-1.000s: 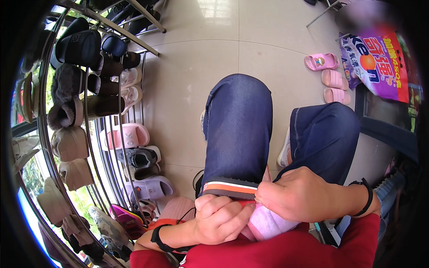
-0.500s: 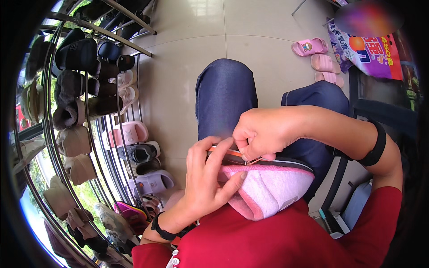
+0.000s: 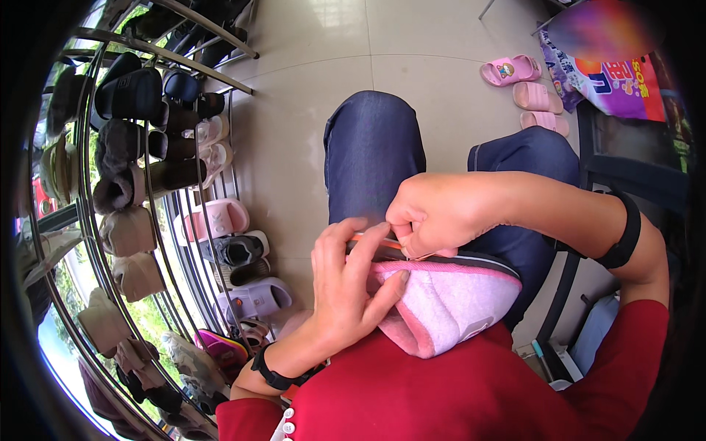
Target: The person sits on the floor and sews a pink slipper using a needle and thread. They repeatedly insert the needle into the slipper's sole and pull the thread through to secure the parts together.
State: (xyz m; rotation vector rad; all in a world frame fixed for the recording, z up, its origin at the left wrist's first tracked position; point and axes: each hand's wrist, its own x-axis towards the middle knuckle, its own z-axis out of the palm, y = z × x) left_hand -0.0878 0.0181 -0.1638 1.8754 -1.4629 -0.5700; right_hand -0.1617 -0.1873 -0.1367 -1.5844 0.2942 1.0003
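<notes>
A lavender-pink felt slipper [image 3: 463, 298] with pink trim and a dark sole edged in orange lies across my lap, against my red top. My left hand [image 3: 346, 287] grips its left end, fingers over the sole edge and thumb on the felt. My right hand [image 3: 434, 213] is closed in a pinch at that edge, just right of the left fingertips; what lies between its fingertips is too small to make out. My jeans-clad knees [image 3: 371, 147] are beyond the slipper.
Metal racks [image 3: 169, 37] of footwear line the left side by a bright window. Pink slides [image 3: 537, 95] lie on the tiled floor [image 3: 294, 103] at upper right, beside a purple-and-red printed bag [image 3: 625, 103]. Dark frames stand along the right.
Since a second ago both hands have risen and the slipper has turned, showing more felt. My right forearm swung up to lie more level; little has changed in the last half second.
</notes>
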